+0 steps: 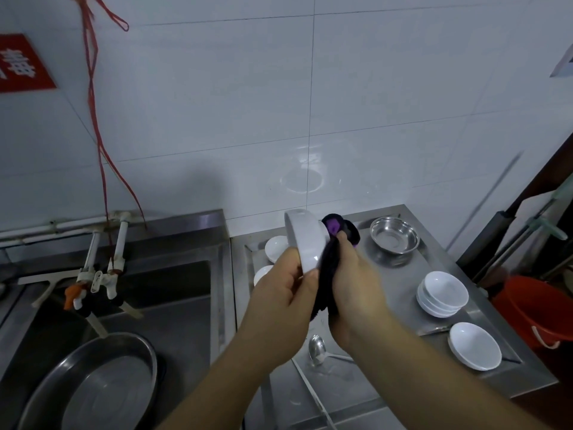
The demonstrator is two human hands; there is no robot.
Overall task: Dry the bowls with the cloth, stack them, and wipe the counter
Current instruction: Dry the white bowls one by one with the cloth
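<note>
My left hand (283,285) grips a white bowl (305,240) by its rim, tilted on edge above the steel counter (387,274). My right hand (356,287) holds a dark purple cloth (333,243) pressed against the bowl's right side. A stack of white bowls (441,294) stands at the counter's right, with a single white bowl (474,346) in front of it. Two more white bowls (274,248) lie at the back left, partly hidden behind my left hand. A steel bowl (393,234) sits at the back.
A spoon (317,349) lies on the counter below my hands. To the left is a steel sink (186,305) with taps (102,274) and a round metal pan (93,386). An orange bucket (539,311) stands right of the counter, mop handles behind it.
</note>
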